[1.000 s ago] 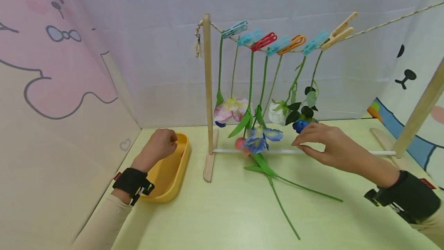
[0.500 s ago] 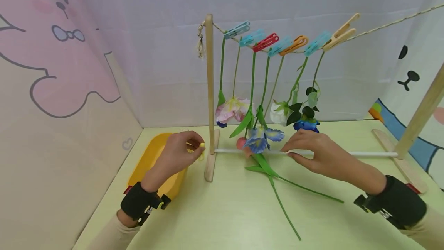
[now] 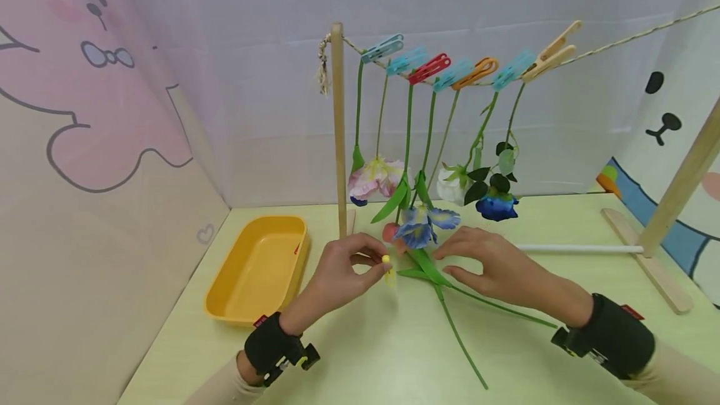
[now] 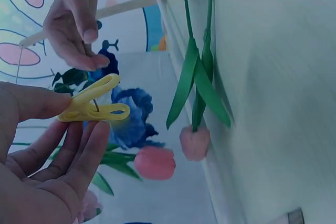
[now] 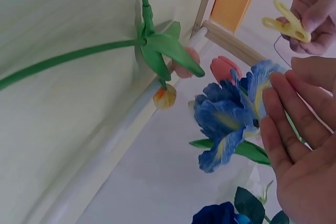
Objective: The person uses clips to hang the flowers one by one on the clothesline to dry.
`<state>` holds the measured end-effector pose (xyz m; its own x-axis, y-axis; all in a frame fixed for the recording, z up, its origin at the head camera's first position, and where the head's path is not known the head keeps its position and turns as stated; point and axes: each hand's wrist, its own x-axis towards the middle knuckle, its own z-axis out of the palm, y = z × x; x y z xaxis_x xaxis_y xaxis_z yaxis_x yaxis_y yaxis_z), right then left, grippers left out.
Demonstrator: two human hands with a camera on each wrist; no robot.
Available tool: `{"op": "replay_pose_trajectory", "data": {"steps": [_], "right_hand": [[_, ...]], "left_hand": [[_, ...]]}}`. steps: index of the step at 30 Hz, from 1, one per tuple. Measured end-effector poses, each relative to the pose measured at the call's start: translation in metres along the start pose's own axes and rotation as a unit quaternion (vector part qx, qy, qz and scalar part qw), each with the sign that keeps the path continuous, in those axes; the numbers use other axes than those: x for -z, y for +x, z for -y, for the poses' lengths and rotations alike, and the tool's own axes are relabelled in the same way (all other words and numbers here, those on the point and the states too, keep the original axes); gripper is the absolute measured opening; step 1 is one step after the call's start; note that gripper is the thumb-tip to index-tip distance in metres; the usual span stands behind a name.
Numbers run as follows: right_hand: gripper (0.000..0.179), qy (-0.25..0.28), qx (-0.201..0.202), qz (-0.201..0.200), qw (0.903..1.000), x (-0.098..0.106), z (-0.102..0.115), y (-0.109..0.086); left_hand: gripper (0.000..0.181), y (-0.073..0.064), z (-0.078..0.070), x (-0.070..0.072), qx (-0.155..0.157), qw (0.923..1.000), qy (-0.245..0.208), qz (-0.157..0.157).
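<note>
My left hand (image 3: 345,267) pinches a yellow clothespin (image 4: 94,103) between thumb and fingertips, in front of the hanging flowers. To its right is my right hand (image 3: 489,264), fingers loosely bent and nothing in them; the right wrist view shows its bare palm and fingers (image 5: 294,124). Two cut tulips lie crossed on the table between and below the hands, their green stems (image 3: 458,333) pointing toward me. One bloom is pale pink (image 4: 195,142), the other yellow-orange (image 5: 165,97). A blue iris (image 3: 419,230) hangs upside down just above them.
A rope (image 3: 624,55) runs from a wooden post (image 3: 339,130), with several flowers hung by coloured clothespins, one red (image 3: 430,69). A white rod (image 3: 585,249) crosses low between the posts. At left stands a yellow tray (image 3: 255,267).
My left hand has come out of the yellow tray with a yellow clothespin and moved right. My right hand has moved left and down, toward the tulips on the table.
</note>
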<state>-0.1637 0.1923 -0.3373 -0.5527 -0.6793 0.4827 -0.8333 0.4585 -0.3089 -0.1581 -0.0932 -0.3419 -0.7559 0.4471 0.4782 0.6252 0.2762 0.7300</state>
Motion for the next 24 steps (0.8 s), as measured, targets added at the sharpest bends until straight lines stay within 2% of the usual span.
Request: {"op": "replay_pose_trajectory", "data": {"steps": [4, 11, 17, 24], "right_hand": [[0.028, 0.013, -0.013, 0.005, 0.9998, -0.007, 0.002, -0.001], [0.033, 0.012, -0.038, 0.005, 0.9992, -0.017, 0.004, -0.005], [0.035, 0.01, -0.056, 0.002, 0.9984, -0.021, 0.007, -0.007], [0.031, 0.02, -0.073, -0.016, 0.997, -0.022, 0.006, -0.01]], "left_hand": [[0.018, 0.002, -0.01, -0.014, -0.026, 0.999, -0.036, -0.006], [0.018, 0.002, -0.009, -0.034, -0.049, 0.9948, -0.086, -0.023], [0.019, 0.004, -0.008, -0.045, -0.06, 0.9882, -0.134, -0.045], [0.02, 0.003, -0.007, -0.055, -0.08, 0.9797, -0.175, -0.056]]}}
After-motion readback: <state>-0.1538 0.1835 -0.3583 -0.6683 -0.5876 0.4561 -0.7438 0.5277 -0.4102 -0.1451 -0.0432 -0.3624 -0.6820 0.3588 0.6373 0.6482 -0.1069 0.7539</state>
